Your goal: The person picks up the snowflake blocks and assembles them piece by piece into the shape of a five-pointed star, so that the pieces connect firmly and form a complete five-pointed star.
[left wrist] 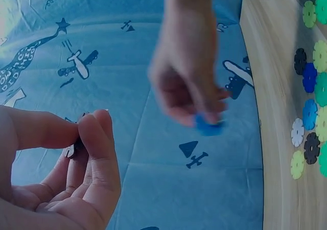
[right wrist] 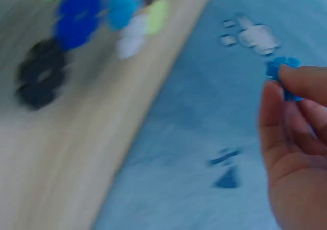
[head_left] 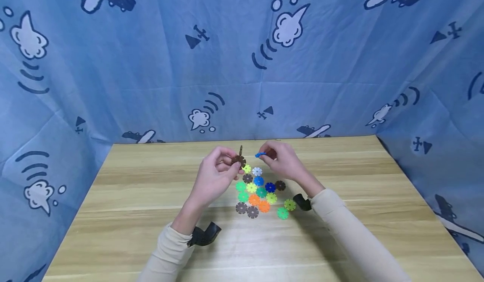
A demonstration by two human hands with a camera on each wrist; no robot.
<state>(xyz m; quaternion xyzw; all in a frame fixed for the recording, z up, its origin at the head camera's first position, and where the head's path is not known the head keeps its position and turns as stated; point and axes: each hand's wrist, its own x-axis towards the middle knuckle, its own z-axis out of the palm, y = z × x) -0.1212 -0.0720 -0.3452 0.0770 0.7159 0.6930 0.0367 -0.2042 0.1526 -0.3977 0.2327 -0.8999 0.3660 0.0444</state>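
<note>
My left hand (head_left: 211, 175) pinches a brown notched disc (head_left: 238, 160) between thumb and fingers, above the far part of the table. A second dark disc (head_left: 240, 150) stands edge-on at its top and seems joined to it. In the left wrist view the fingers mostly hide these pieces. To the right, my right hand (head_left: 282, 160) holds a blue notched disc (head_left: 259, 154) by thumb and fingertips, tilted nearly edge-on in the head view. The right wrist view shows the same blue disc (right wrist: 276, 66) partly covered by the thumb. A gap separates the two hands' pieces.
Several loose notched discs lie flat on the wooden table (head_left: 151, 214) beneath and nearer than the hands, among them a white disc (head_left: 257, 171), an orange disc (head_left: 264, 206) and a green disc (head_left: 282, 213). A blue printed curtain (head_left: 234, 63) surrounds the table's back and sides.
</note>
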